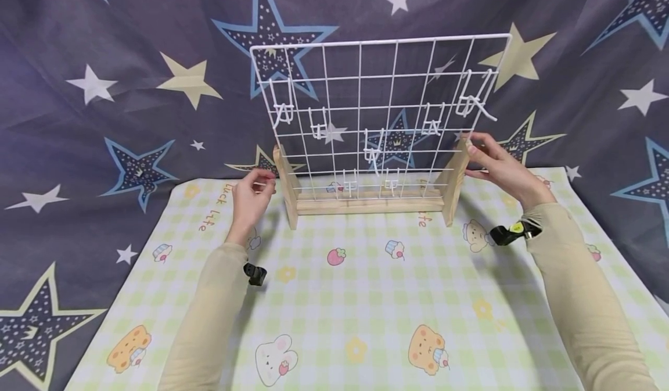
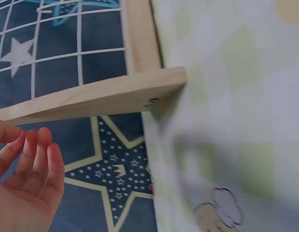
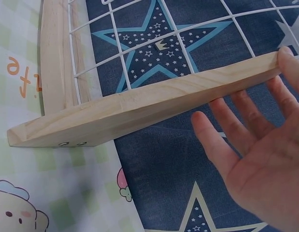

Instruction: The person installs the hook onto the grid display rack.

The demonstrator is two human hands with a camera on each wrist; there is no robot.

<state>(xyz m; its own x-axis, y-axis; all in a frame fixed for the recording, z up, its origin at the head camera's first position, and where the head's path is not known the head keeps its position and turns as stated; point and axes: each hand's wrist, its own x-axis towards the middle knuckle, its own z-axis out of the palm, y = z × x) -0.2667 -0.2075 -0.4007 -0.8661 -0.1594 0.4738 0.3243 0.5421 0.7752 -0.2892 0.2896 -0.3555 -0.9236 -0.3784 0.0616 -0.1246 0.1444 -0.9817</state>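
Note:
A white wire grid rack [image 1: 359,77] leans back in a wooden stand at the far side of the table. Several white wire hooks [image 1: 473,105] hang on the grid. My right hand [image 1: 507,173] holds the upper end of the stand's right side board [image 1: 456,187], with the thumb at the front edge and fingers along its outer face in the right wrist view. My left hand [image 1: 248,202] is beside the left side board [image 1: 287,196], fingers loosely bent and nothing in them. In the left wrist view its fingertips [image 2: 44,135] are just off the board [image 2: 130,92].
A checked cloth [image 1: 313,309] with cartoon prints covers the table. Close behind the rack hangs a dark curtain [image 1: 172,19] with stars, which also runs along both sides. A wooden crossbar [image 1: 366,207] joins the side boards at the bottom.

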